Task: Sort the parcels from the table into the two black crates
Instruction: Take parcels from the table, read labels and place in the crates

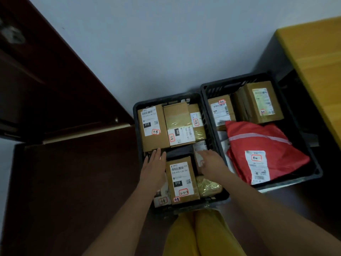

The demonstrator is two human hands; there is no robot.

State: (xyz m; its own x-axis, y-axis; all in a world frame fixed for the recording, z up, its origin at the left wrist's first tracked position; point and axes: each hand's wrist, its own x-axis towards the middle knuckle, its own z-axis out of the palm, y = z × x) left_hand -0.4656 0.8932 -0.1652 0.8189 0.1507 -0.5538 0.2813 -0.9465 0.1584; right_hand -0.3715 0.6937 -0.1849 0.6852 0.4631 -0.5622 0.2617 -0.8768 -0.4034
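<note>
Crates first: you have two black crates side by side on the dark floor against the pale wall. The left crate sits right in front of your knees, and the right crate stands just beside it, its wall touching the left one's.

In the right crate, the biggest thing is a red mailer bag with a pale stripe and a white label, lying tilted across the near half. Behind it sit two brown boxes, the far right box propped at an angle and the smaller labelled box beside it.

The left crate is packed with brown cardboard parcels. At the back, a tall box marked 010 lies next to a taped box with a white label. At the front lies the near box, label up, with 010 on a black patch and red-ringed handwriting.

Both your hands are down inside this crate, one on each side of the near box. Your left hand is flat with fingers straight and together, resting along the box's left edge, fingertips reaching the foot of the tall box; it grips nothing. Your right hand lies palm down with fingers extended, over a small pale parcel just right of the near box; whether it pinches that parcel you cannot tell. A yellowish plastic packet lies below your right wrist.
</note>
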